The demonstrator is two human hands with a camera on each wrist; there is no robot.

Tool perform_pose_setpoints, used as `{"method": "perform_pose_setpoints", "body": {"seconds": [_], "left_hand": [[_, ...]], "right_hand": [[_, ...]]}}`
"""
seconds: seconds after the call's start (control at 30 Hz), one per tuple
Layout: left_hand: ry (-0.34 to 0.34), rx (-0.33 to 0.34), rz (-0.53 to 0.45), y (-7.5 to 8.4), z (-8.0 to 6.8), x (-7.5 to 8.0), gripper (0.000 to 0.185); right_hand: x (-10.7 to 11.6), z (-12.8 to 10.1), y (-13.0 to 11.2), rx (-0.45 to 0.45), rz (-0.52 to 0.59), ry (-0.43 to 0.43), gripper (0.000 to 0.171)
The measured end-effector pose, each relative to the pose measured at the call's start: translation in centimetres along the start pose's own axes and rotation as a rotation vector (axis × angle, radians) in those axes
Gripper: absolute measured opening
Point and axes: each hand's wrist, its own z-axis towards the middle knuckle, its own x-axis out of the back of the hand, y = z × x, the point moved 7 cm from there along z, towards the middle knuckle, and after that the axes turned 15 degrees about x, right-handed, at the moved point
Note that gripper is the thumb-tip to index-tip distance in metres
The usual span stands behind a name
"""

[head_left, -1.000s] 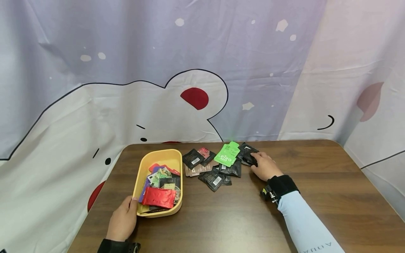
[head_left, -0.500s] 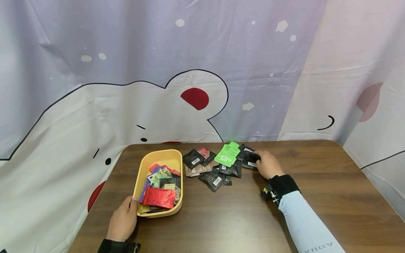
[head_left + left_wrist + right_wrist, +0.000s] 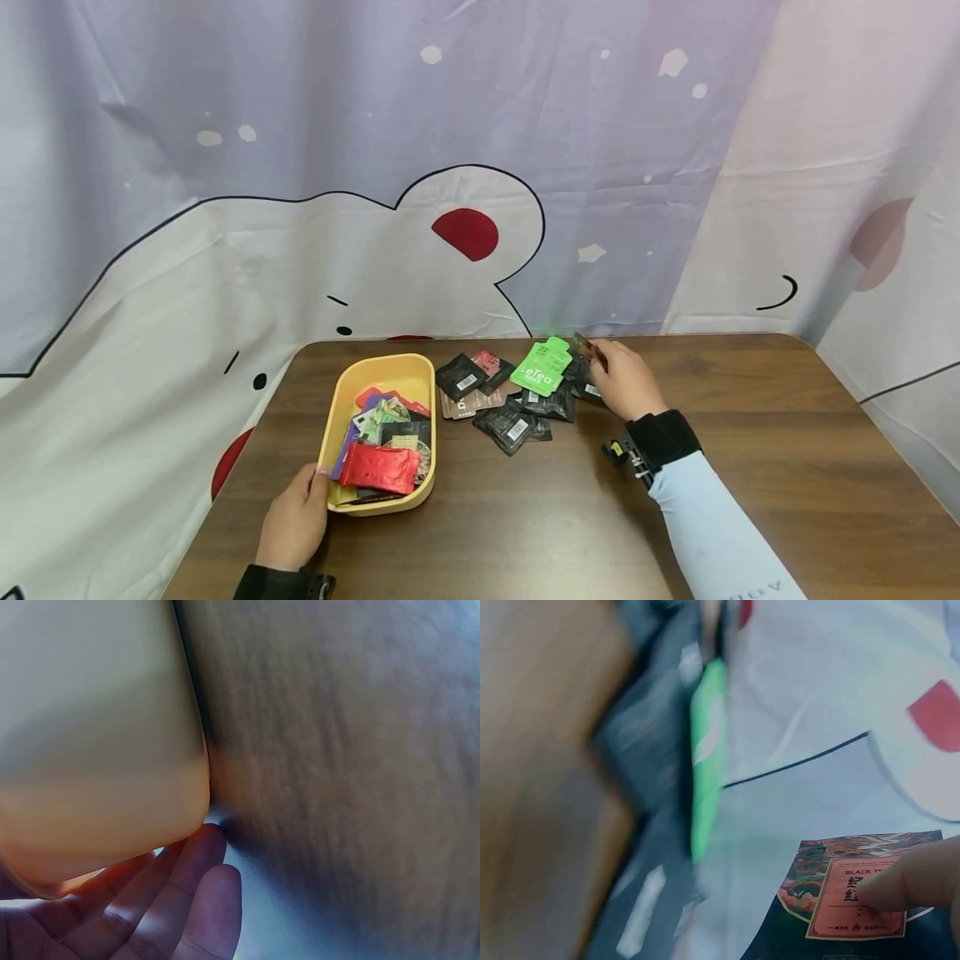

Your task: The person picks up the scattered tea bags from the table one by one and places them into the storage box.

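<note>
My left hand (image 3: 294,518) grips the near left corner of a yellow plastic bin (image 3: 327,429), thumb on its rim. In the left wrist view, the fingers (image 3: 214,907) curl against the bin's outside. Between thumb and fingers, my right hand (image 3: 630,383) pinches a tea sachet (image 3: 856,919), tilted up at the pile's right end. Its label reads "BLACK TE", with a red floral print on dark green, and the thumb covers part of it. Beside that hand lies a bright green "LeTea" packet (image 3: 542,367), on top of several black sachets (image 3: 550,404).
Inside the bin are a shiny red packet (image 3: 380,467) and several other colourful packets. A brown packet (image 3: 467,403) and more black sachets (image 3: 461,377) lie just right of the bin. A printed curtain (image 3: 360,267) hangs behind the wooden table (image 3: 525,533).
My right hand shifted a black sachet slightly right, then raised a sachet from the pile and tilted it up. My left hand and the bin have stayed in place.
</note>
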Motion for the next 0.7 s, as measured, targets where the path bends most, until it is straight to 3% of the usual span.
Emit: {"method": "perform_pose_setpoints", "body": {"seconds": [0.3, 0.7], "left_hand": [[-0.004, 0.002, 0.006, 0.2, 0.0, 0.0, 0.05], [-0.001, 0.006, 0.004, 0.0, 0.1, -0.1, 0.05]], "right_hand": [[0.0, 1.1, -3.9, 0.036, 0.075, 0.023, 0.038], [-2.9, 3.0, -10.3, 0.128, 0.155, 0.013, 0.035]]}}
